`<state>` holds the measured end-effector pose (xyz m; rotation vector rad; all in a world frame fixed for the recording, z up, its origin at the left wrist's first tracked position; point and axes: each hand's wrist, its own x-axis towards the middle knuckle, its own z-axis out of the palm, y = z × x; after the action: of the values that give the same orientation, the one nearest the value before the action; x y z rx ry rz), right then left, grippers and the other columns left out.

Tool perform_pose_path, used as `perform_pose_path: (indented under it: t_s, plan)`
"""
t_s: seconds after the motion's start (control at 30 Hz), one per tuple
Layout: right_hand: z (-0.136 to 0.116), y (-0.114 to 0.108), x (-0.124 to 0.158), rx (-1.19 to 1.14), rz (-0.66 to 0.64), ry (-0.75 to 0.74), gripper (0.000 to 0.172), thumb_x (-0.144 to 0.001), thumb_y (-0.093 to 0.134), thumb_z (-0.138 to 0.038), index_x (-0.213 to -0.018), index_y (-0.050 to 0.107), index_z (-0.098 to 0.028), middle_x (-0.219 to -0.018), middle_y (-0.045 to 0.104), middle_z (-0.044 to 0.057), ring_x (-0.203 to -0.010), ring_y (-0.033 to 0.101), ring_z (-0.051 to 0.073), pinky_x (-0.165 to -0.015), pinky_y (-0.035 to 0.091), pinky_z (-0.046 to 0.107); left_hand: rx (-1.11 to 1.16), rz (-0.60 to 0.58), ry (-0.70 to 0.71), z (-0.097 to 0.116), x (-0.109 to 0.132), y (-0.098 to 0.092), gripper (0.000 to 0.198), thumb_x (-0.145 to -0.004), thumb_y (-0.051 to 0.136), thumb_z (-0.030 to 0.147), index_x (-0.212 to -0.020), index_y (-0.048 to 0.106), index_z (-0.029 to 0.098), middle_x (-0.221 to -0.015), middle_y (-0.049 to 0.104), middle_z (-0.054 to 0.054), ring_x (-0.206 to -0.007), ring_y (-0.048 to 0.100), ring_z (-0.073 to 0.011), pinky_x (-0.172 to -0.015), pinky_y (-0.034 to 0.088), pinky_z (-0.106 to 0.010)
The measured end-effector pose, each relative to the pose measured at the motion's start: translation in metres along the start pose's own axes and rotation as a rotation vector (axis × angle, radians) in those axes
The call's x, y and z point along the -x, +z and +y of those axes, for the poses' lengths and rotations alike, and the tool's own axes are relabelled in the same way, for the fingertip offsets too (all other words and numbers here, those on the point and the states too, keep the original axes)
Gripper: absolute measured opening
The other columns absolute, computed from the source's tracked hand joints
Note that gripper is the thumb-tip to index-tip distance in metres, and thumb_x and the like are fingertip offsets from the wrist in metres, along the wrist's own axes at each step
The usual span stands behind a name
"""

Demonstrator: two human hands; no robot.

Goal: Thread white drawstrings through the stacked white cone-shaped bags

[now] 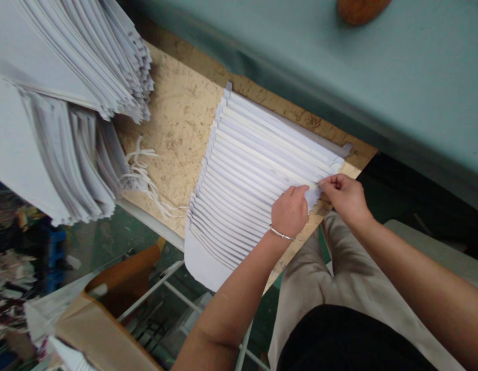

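A fanned row of white paper sheets (242, 170) lies overlapped on a chipboard table (177, 129). My left hand (289, 211), with a thin bracelet at the wrist, rests closed on the near edge of the row. My right hand (345, 196) pinches the end of a narrow strip on one sheet at the row's right edge, fingers pressed together. Both hands sit close together at the table's near right corner.
Tall stacks of white paper sheets (69, 103) tower at the left, with loose peeled strips (144, 175) beside them. A cardboard box (103, 319) stands below the table. A teal surface (339, 67) runs along the far side. My knees show underneath.
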<state>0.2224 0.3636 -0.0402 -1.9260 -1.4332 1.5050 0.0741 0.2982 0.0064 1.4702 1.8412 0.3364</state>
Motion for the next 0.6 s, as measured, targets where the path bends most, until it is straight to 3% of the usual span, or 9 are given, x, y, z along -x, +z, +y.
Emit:
perform_pose_path:
  t_s: [0.23, 0.6]
  plan:
    - [-0.007, 0.003, 0.006, 0.020, 0.070, -0.020, 0.031, -0.075, 0.066, -0.045, -0.077, 0.065, -0.014, -0.067, 0.061, 0.003, -0.057, 0.052, 0.013, -0.052, 0.040, 0.023, -0.280, -0.108, 0.065, 0.009, -0.005, 0.005, 0.045, -0.096, 0.039, 0.025, -0.140, 0.045, 0.025, -0.108, 0.060, -0.007, -0.098, 0.058, -0.0189, -0.082, 0.047, -0.027]
    - [-0.007, 0.003, 0.006, 0.099, 0.070, -0.030, 0.026, -0.077, 0.064, -0.042, -0.077, 0.064, -0.015, -0.068, 0.062, 0.003, -0.058, 0.053, 0.013, -0.054, 0.039, 0.024, -0.393, -0.105, 0.062, 0.014, -0.010, 0.012, 0.043, -0.097, 0.037, 0.027, -0.140, 0.043, 0.025, -0.102, 0.062, -0.007, -0.089, 0.061, -0.0200, -0.067, 0.045, -0.028]
